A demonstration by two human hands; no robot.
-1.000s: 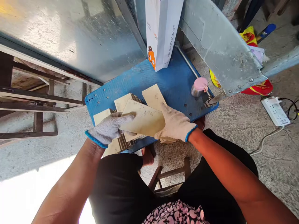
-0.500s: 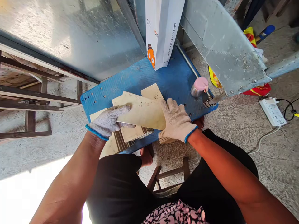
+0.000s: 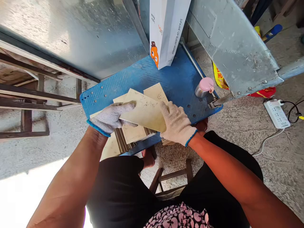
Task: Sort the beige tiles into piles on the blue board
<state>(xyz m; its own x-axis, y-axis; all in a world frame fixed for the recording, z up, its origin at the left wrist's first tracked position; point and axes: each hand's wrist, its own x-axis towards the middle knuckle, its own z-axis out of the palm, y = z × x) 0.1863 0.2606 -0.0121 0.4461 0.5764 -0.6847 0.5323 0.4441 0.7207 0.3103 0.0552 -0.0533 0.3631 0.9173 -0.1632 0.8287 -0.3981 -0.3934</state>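
Both gloved hands grip one pale thin wooden sheet (image 3: 144,110) above a blue work board (image 3: 175,80). My left hand (image 3: 111,117), in a grey glove with a blue cuff, pinches the sheet's left end. My right hand (image 3: 176,123), in a cream glove, clasps its right end. Under the sheet lie stacks of similar sheets (image 3: 129,136), fanned at the board's near edge, with one more sheet (image 3: 155,91) flat behind.
A white paper bag (image 3: 166,28) with an orange figure stands at the board's far end. A pink-capped metal cup (image 3: 204,88) sits by a metal rod on the right. Galvanised metal panels (image 3: 78,34) rise behind. A power strip (image 3: 276,113) lies on the concrete floor at right.
Both hands have lifted the sheet a little and carried it farther from me over the stacks; the grip on it is unchanged.
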